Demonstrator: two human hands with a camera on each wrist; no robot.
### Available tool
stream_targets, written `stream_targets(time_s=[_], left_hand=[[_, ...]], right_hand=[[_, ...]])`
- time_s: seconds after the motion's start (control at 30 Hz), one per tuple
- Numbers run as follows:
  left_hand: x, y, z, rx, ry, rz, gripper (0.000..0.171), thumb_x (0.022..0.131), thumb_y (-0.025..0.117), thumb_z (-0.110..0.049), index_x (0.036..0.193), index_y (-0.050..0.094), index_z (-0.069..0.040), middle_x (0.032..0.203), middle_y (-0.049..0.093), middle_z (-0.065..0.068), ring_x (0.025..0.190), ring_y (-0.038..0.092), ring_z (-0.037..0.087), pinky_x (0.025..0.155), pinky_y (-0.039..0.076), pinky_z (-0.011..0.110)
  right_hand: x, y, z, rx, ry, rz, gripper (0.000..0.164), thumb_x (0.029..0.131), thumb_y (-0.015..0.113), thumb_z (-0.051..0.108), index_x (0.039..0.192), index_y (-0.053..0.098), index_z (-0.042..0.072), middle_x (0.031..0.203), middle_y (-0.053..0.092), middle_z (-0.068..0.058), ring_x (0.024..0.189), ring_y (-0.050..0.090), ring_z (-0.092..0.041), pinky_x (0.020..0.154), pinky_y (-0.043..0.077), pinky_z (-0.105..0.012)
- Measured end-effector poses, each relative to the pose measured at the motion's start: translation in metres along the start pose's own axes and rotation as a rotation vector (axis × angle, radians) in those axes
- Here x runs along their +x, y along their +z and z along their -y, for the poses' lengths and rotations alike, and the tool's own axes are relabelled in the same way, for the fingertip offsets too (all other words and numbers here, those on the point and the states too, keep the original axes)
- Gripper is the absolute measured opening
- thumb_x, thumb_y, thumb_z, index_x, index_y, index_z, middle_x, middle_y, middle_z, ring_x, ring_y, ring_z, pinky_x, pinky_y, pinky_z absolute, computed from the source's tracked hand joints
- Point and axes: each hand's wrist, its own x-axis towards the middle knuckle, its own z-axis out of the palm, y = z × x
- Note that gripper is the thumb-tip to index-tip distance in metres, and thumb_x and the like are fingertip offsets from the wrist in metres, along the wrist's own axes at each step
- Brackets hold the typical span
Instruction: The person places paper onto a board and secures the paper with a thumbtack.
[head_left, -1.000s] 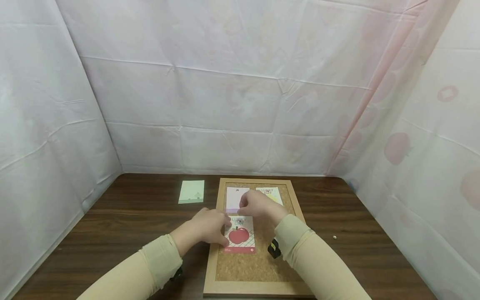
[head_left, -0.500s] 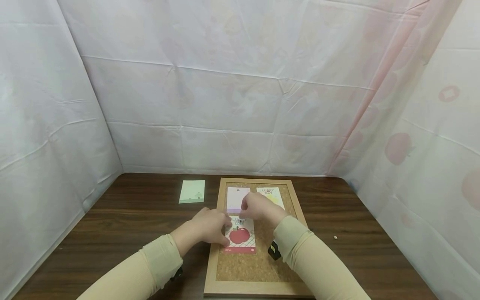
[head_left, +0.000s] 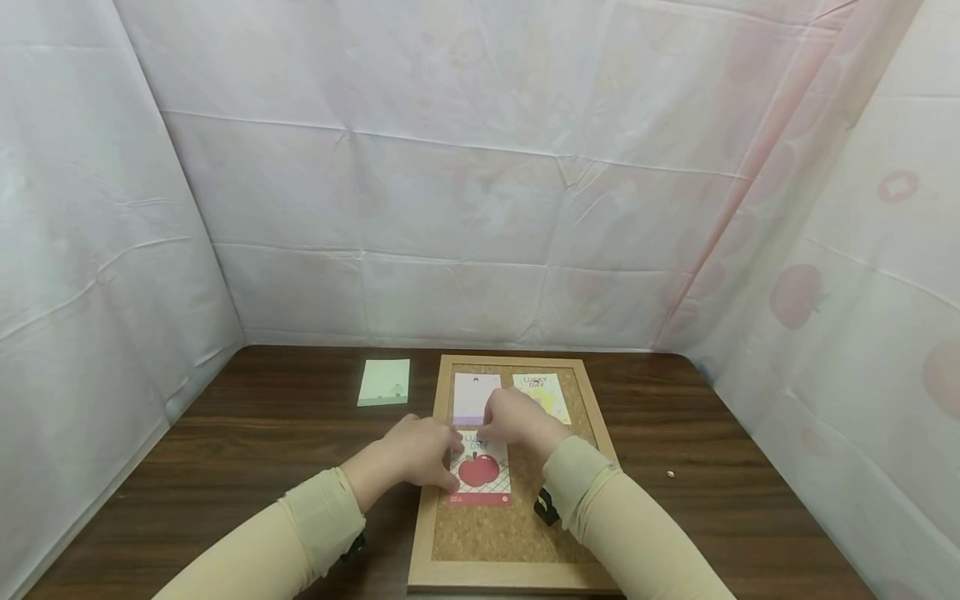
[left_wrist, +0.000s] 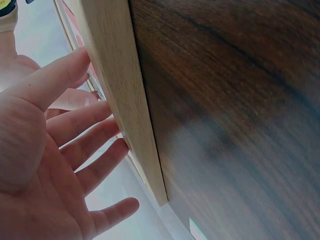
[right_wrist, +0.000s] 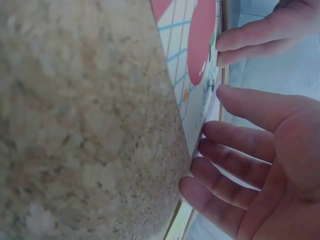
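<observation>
1. Where the view is nearest, two cream sleeves (head_left: 262, 533) reach in from the bottom edge, cuffs turned back.

2. Cork board (head_left: 495, 537), lying flat on the table: speckled tan surface, pale wooden frame (head_left: 498, 575), squared corners. The right forearm crosses its near right corner.

3. Apple card (head_left: 478, 472) on the cork's left half, about midway up – red fruit, grid ground, red band along the near edge.

4. Left hand (head_left: 416, 450) at that card's left side, over the frame. Fingers spread and relaxed, tips touching the edge.

5. Right hand (head_left: 517, 418) at the card's far edge, fingers loosely bent, tips lowered to the surface; the wrist view shows thumb and forefinger apart.

6. Lilac card (head_left: 471, 396) just beyond, partly behind the right hand; yellow-print card (head_left: 551, 390) to its right, both on the cork.

7. Table (head_left: 262, 433): dark brown wood, streaked grain, dull sheen. Small pale bit (head_left: 671, 474) right of the board; green card (head_left: 385, 383) left of its far end.

8. Farthest, white cloth (head_left: 450, 192) walls the space on three sides – creased in folds, faint prints, a pink strip (head_left: 738, 196) toward the right corner.
</observation>
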Motion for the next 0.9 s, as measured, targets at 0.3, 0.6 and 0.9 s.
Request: stream_targets(time_s=[0.3,0.6,0.9], left_hand=[[0.0,-0.0011,-0.0013,-0.016,-0.011,0.001,0.048,0.075,0.087,-0.048,0.113,0.079,-0.02,0.117,0.072,-0.003,0.111,0.065,0.023,0.096,0.046,0.056],[-0.0006,-0.0016,-0.0011,-0.005,-0.009,0.005,0.048,0.075,0.086,-0.05,0.112,0.078,-0.02,0.114,0.072,-0.004,0.105,0.066,0.02,0.092,0.048,0.052],[0.002,0.0016,0.0004,-0.006,-0.007,0.001,0.048,0.076,0.086,-0.05,0.114,0.078,-0.021,0.116,0.072,-0.004,0.107,0.066,0.021,0.093,0.048,0.053]], right_hand=[[0.0021,0.0015,0.0,-0.046,0.002,-0.019,0.014,0.083,0.082,0.024,0.077,0.076,0.012,0.071,0.066,0.004,0.064,0.059,-0.014,0.065,0.053,-0.033],[0.0041,0.0024,0.0017,-0.065,0.004,-0.012,0.013,0.082,0.083,0.022,0.078,0.077,0.012,0.071,0.066,0.004,0.063,0.059,-0.014,0.064,0.053,-0.033],[0.0035,0.0018,0.0064,-0.09,0.03,-0.011,0.018,0.083,0.085,0.022,0.074,0.073,0.014,0.067,0.061,0.005,0.064,0.057,-0.015,0.062,0.051,-0.032]])
